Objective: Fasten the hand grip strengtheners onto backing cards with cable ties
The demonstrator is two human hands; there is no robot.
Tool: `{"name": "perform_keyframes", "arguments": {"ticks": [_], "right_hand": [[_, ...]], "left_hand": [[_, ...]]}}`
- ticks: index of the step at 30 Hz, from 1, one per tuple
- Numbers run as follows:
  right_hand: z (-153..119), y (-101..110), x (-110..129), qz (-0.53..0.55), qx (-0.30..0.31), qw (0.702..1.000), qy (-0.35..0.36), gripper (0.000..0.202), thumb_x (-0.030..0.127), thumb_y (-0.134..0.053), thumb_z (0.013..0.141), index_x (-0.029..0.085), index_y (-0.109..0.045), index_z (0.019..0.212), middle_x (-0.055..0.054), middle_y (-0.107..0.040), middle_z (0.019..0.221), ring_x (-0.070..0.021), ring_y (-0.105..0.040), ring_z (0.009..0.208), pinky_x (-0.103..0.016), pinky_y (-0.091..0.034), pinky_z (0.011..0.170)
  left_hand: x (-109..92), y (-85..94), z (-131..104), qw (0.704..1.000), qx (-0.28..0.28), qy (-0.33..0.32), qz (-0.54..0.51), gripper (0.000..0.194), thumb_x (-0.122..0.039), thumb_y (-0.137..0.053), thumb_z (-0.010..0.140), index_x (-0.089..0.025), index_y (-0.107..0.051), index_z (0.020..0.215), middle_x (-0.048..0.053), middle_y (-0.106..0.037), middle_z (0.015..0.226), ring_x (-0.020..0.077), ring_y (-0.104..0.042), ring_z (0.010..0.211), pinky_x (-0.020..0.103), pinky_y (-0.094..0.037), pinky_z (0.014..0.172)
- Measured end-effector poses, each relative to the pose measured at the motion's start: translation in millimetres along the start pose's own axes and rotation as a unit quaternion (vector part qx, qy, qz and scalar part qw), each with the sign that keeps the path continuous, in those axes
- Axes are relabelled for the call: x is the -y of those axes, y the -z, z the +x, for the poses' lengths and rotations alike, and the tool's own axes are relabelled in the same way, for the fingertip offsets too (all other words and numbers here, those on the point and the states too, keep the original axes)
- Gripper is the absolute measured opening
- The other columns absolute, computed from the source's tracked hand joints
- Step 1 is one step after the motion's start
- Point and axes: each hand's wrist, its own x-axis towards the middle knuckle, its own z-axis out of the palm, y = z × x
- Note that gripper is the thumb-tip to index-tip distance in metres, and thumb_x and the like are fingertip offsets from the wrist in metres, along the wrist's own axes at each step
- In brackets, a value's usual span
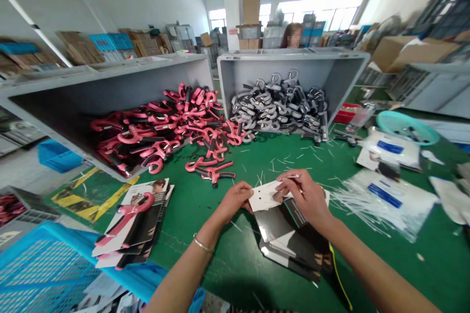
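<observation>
My left hand (237,199) is closed on the left edge of a printed backing card (265,194) with small punched holes in its white top strip. At the card's upper right, my right hand (306,200) pinches a thin white plastic tie (293,176); part of the tie is hidden by the fingers. Beneath both hands lie more dark printed cards (293,258), loosely stacked. Just beyond the left hand, red hand grip strengtheners (211,172) with black handles lie on the green table (179,225). To the left, a red hand grip (128,212) rests on other printed cards.
A tipped grey crate (110,69) spills red hand grips; another crate (293,54) holds grey ones. Loose white ties (362,205), plastic bags (400,200) and a turquoise basin (407,124) lie right. A blue basket (44,264) stands front left. A person (293,35) is behind the crates.
</observation>
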Motion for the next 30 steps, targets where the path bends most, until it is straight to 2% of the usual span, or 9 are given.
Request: {"name": "perform_keyframes", "arguments": {"ticks": [4, 9, 12, 15, 20, 22, 26, 28, 30], "right_hand": [[4.1, -10.7, -10.3, -0.024, 0.047, 0.999, 0.0, 0.017, 0.036, -0.043, 0.101, 0.022, -0.052, 0.105, -0.005, -0.071, 0.09, -0.0159, -0.071, 0.074, -0.028, -0.056, 0.069], [6.9, -16.2, -16.7, -0.054, 0.057, 0.997, 0.002, 0.016, 0.034, -0.043, 0.101, 0.022, -0.052, 0.106, -0.006, -0.07, 0.093, -0.0167, -0.071, 0.077, -0.028, -0.054, 0.071], [7.7, -22.9, -23.5, -0.04, 0.079, 0.996, -0.015, 0.015, 0.034, -0.044, 0.101, 0.023, -0.053, 0.104, -0.004, -0.07, 0.09, -0.0162, -0.069, 0.074, -0.029, -0.053, 0.071], [7.7, -30.4, -31.8, -0.031, 0.097, 0.994, -0.032, 0.014, 0.034, -0.045, 0.101, 0.023, -0.055, 0.1, -0.002, -0.069, 0.085, -0.0166, -0.068, 0.076, -0.03, -0.05, 0.075], [6.9, -35.2, -38.7, -0.006, 0.111, 0.993, -0.044, 0.014, 0.033, -0.047, 0.1, 0.023, -0.056, 0.099, 0.0, -0.067, 0.082, -0.0165, -0.065, 0.077, -0.03, -0.047, 0.076], [6.9, -34.0, -38.1, 0.005, 0.113, 0.992, -0.049, 0.014, 0.033, -0.048, 0.099, 0.023, -0.057, 0.099, 0.0, -0.066, 0.081, -0.0164, -0.064, 0.077, -0.03, -0.046, 0.075], [7.3, -29.7, -36.9, 0.019, 0.101, 0.993, -0.06, 0.013, 0.031, -0.051, 0.097, 0.022, -0.06, 0.099, 0.001, -0.064, 0.08, -0.0153, -0.061, 0.071, -0.028, -0.045, 0.07], [7.5, -28.1, -37.9, 0.01, 0.095, 0.994, -0.057, 0.012, 0.029, -0.053, 0.095, 0.022, -0.062, 0.097, 0.0, -0.065, 0.085, -0.0159, -0.06, 0.074, -0.028, -0.044, 0.07], [7.9, -27.7, -39.4, 0.001, 0.097, 0.994, -0.05, 0.011, 0.028, -0.054, 0.094, 0.022, -0.064, 0.096, -0.002, -0.066, 0.089, -0.0172, -0.06, 0.08, -0.029, -0.044, 0.072]], "left_hand": [[1.0, 1.9, 7.1, 1.0, 0.011, 0.002, -0.005, 0.038, -0.046, -0.074, 0.072, -0.016, -0.055, 0.085, 0.0, -0.065, 0.061, 0.0149, -0.062, 0.046, 0.028, -0.053, 0.048], [-1.1, 4.1, 11.1, 0.999, 0.03, -0.001, 0.016, 0.036, -0.048, -0.071, 0.075, -0.017, -0.057, 0.087, -0.001, -0.063, 0.06, 0.0145, -0.06, 0.046, 0.026, -0.05, 0.047], [1.3, 6.9, 12.4, 0.998, -0.015, -0.043, 0.049, 0.035, -0.049, -0.066, 0.081, -0.015, -0.063, 0.088, -0.001, -0.06, 0.064, 0.0105, -0.056, 0.052, 0.02, -0.044, 0.049], [12.0, 7.2, 11.5, 0.995, -0.069, -0.067, 0.037, 0.038, -0.051, -0.056, 0.088, -0.015, -0.067, 0.093, -0.001, -0.058, 0.066, 0.0091, -0.052, 0.056, 0.018, -0.039, 0.051], [39.8, -1.3, 8.8, 0.997, -0.051, -0.047, 0.032, 0.026, -0.038, -0.066, 0.08, -0.015, -0.063, 0.092, -0.002, -0.059, 0.069, 0.0081, -0.048, 0.054, 0.018, -0.036, 0.049], [47.9, -3.0, 8.7, 0.996, -0.068, -0.056, 0.032, 0.022, -0.031, -0.068, 0.076, -0.017, -0.059, 0.09, -0.003, -0.06, 0.071, 0.0081, -0.049, 0.056, 0.018, -0.037, 0.051], [53.1, 1.0, -1.5, 0.99, -0.106, -0.07, 0.06, 0.01, -0.021, -0.067, 0.075, -0.017, -0.059, 0.079, -0.006, -0.053, 0.062, 0.0073, -0.045, 0.054, 0.018, -0.037, 0.054], [51.3, 4.5, -14.9, 0.991, -0.082, -0.065, 0.084, 0.007, -0.023, -0.066, 0.078, -0.016, -0.064, 0.08, -0.003, -0.057, 0.065, 0.0092, -0.051, 0.059, 0.019, -0.04, 0.058], [48.6, 7.1, -30.3, 0.993, -0.017, -0.056, 0.106, 0.016, -0.027, -0.062, 0.085, -0.017, -0.07, 0.094, 0.001, -0.065, 0.08, 0.0134, -0.059, 0.072, 0.023, -0.047, 0.068]]}}
